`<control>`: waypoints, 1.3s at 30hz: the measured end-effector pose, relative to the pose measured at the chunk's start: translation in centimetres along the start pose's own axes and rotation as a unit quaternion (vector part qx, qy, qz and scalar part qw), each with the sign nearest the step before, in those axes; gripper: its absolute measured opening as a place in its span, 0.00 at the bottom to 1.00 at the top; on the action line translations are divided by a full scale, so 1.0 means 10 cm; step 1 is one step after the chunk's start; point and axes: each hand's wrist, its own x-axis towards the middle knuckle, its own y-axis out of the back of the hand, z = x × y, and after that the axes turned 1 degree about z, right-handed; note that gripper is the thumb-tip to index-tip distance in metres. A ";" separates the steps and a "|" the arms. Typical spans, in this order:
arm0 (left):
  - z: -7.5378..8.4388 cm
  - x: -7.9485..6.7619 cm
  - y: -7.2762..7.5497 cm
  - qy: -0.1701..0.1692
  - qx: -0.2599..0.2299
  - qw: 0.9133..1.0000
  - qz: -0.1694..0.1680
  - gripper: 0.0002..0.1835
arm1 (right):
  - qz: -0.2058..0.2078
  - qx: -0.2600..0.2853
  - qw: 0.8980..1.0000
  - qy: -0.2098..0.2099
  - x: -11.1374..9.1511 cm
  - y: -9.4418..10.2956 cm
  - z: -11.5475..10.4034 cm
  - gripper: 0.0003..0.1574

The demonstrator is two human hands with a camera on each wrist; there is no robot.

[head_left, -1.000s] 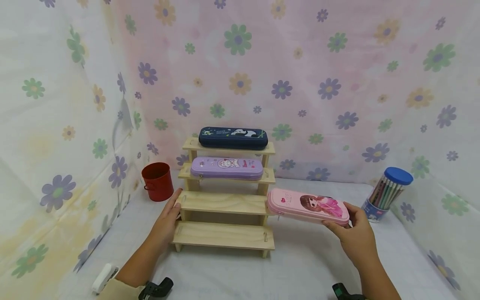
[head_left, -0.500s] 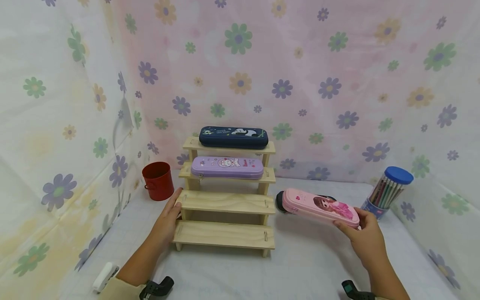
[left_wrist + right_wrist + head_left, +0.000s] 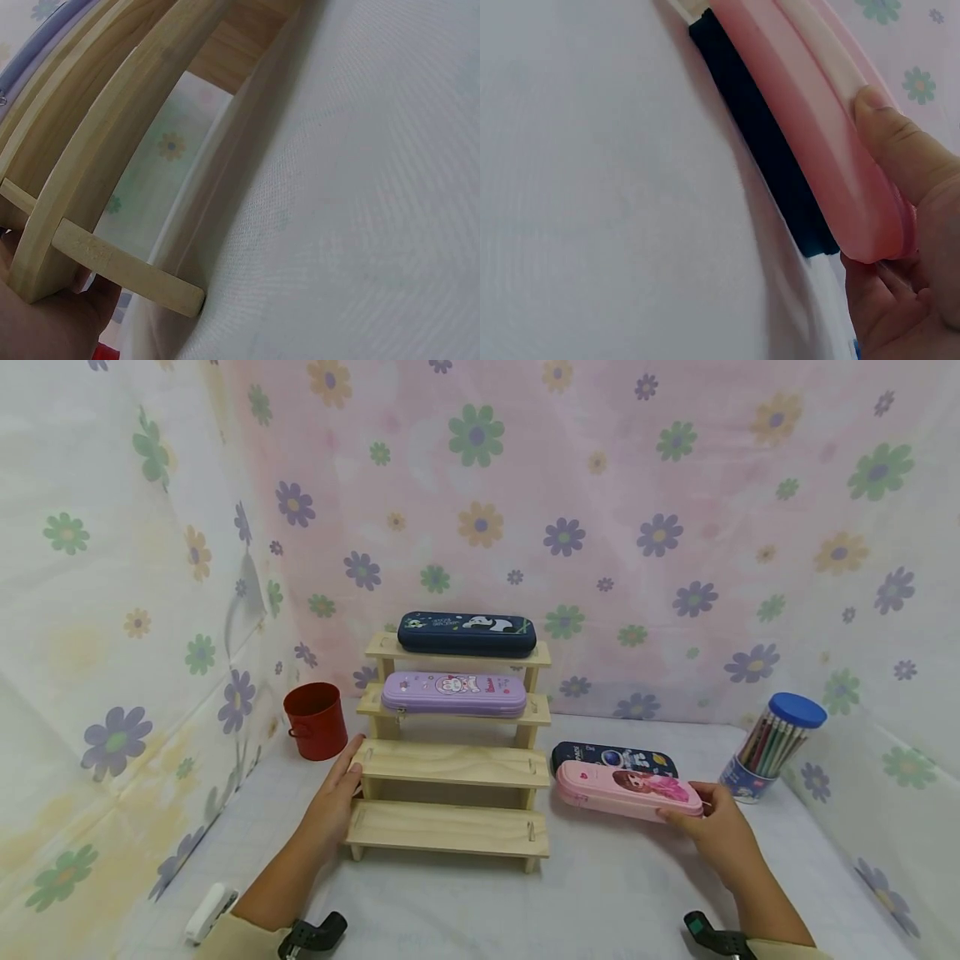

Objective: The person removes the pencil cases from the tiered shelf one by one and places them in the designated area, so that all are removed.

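Note:
A pink pencil case [image 3: 630, 789] with a doll picture is held at its right end by my right hand [image 3: 712, 831]. The thumb [image 3: 900, 142] lies along its side, with fingers curled below. Just behind it, partly covered in the head view, lies a dark pencil case [image 3: 615, 756] with a space picture. My left hand [image 3: 333, 797] grips the left end of a wooden step rack [image 3: 450, 764]. A purple pencil case [image 3: 453, 695] rests on the rack's second step from the top, and a navy panda pencil case [image 3: 465, 635] on the top step. The two lower steps are bare.
A red bucket [image 3: 317, 722] stands left of the rack. At the right, a blue-lidded tub of pencils [image 3: 772, 747] leans near the wall. A small white object [image 3: 210, 912] lies at the lower left. Flowered cloth [image 3: 600, 485] hangs around the white table surface.
The pink pencil case has moved right from beside the rack, then slightly back left and lower, in front of the dark case, which has come into view. The left hand stays at the rack.

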 end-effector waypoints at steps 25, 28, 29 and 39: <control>0.00 0.02 0.04 -0.006 0.008 1.000 0.001 0.29 | -0.039 -0.018 0.999 0.010 0.10 0.00 0.16 0.80; -0.01 0.01 0.03 0.003 0.013 1.000 0.003 0.29 | -0.045 -0.022 0.999 0.009 0.12 -0.01 0.18 0.81; -0.02 0.01 0.03 0.008 0.015 1.000 0.004 0.29 | -0.045 -0.025 0.999 0.008 0.12 -0.02 0.19 0.81; -0.02 0.02 0.01 -0.001 0.007 1.000 0.001 0.29 | -0.040 -0.047 0.998 -0.001 0.11 -0.04 0.24 0.84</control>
